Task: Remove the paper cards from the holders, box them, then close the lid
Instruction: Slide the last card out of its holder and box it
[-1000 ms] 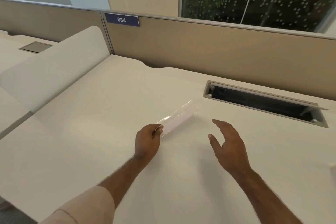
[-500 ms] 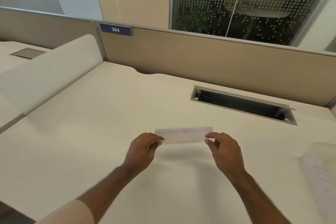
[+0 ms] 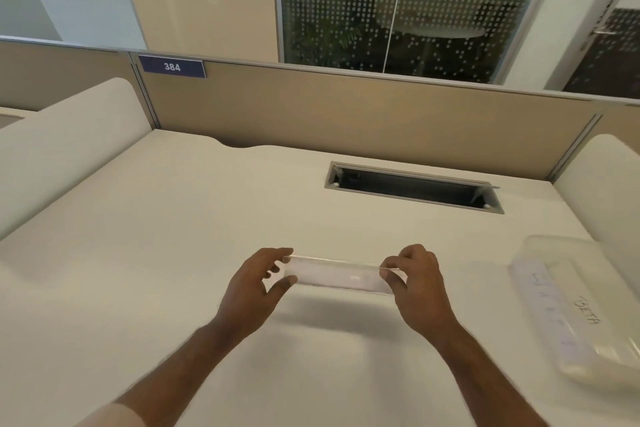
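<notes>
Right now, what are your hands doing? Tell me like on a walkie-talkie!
Left hand and right hand each pinch one end of the clear card holder, held above the desk. Plastic box waits at right. Nothing in between.

head cam | looks forward and down over desk (image 3: 173, 253) | hands near, lower centre | edges somewhat blurred
</notes>
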`<state>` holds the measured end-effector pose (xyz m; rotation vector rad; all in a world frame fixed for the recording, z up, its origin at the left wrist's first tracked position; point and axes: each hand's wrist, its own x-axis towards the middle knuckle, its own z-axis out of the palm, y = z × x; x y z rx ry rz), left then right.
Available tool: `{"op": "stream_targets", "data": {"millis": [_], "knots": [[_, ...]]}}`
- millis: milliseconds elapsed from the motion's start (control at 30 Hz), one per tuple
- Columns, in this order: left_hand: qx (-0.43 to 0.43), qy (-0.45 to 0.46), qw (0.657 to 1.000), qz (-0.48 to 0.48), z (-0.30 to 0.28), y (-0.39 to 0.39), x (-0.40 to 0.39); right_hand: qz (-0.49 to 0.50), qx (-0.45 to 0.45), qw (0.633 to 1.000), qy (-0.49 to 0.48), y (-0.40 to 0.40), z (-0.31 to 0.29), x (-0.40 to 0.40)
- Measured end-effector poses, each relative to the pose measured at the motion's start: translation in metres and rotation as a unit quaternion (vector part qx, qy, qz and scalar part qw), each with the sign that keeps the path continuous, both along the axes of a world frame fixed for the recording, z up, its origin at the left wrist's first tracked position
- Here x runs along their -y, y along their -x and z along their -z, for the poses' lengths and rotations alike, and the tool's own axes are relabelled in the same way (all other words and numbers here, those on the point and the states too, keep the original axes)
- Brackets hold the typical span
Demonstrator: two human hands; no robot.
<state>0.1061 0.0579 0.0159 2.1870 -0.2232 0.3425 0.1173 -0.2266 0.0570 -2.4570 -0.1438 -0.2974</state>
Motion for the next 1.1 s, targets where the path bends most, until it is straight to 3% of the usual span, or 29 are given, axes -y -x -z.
{"op": "stream_targets", "data": {"millis": [133, 300, 533, 700, 867, 1100], "knots": [[-0.053, -0.039, 0.994, 0.084, 0.001, -0.001, -0.006, 0.018, -0.165, 0.967, -0.194, 0.002, -0.013, 0.011], [-0.070, -0.036, 0.990, 0.119, -0.007, -0.004, -0.003, 0.045, -0.256, 0.919, -0.296, 0.006, -0.020, 0.021], [-0.168, 0.117, 0.972, 0.120, -0.014, 0.001, 0.005, 0.080, -0.337, 0.879, -0.327, 0.012, -0.024, 0.029], [-0.243, 0.295, 0.916, 0.122, -0.013, 0.007, 0.011, 0.124, -0.402, 0.826, -0.374, 0.012, -0.023, 0.033], [-0.271, 0.343, 0.895, 0.096, -0.007, 0.010, 0.022, 0.157, -0.444, 0.782, -0.408, 0.011, -0.016, 0.037], [-0.289, 0.380, 0.877, 0.055, -0.009, 0.006, 0.032, 0.144, -0.424, 0.773, -0.450, 0.009, -0.014, 0.038]]}}
